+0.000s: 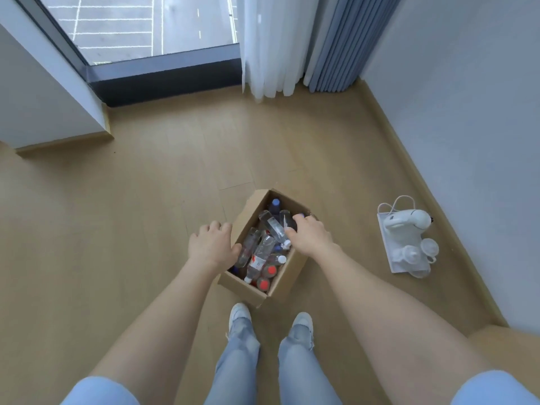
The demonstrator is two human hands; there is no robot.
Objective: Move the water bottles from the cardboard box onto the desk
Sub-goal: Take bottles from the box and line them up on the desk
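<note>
Both hands are reaching into the cardboard box at frame centre — right hand closing on a clear bottle; left hand loosely curled, empty, resting at the rim.

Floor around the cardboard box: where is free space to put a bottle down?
The wooden floor is bare left of the cardboard box and beyond it, up to the window and curtains. It is tighter right of the box, where a white tray with a kettle and glassware lies near the wall, and in front, by the shoes.
</note>
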